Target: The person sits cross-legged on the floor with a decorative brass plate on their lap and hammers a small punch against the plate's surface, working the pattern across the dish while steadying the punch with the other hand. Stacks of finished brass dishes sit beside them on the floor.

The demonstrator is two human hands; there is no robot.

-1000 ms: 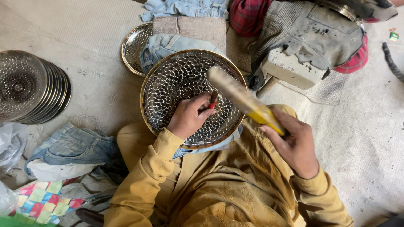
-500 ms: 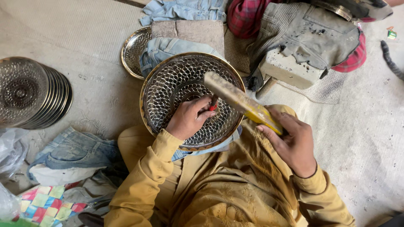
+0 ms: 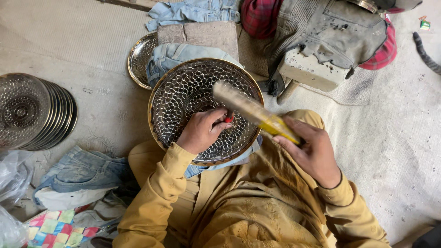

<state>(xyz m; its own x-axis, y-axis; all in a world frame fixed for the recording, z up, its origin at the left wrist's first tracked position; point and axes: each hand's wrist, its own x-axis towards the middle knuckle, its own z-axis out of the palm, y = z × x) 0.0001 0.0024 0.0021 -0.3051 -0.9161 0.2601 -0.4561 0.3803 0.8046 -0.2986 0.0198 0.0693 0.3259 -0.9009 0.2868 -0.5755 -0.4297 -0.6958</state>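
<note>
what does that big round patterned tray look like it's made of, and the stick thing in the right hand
The round tray looks like metal, probably brass or a plated alloy: it has a shiny golden rim and a silvery, reflective, scale-like embossed surface. The stick in the right hand looks like wood, pale and matte at the blurred far end, with a glossy yellow wrap, perhaps tape, near the grip.

Left hand (image 3: 202,131) curled, right hand (image 3: 312,149) clenched, raised

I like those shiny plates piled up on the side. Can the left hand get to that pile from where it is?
Probably yes: bare floor lies between the left hand and the stack of round patterned metal plates, but it grips a small red-handled tool.
</note>
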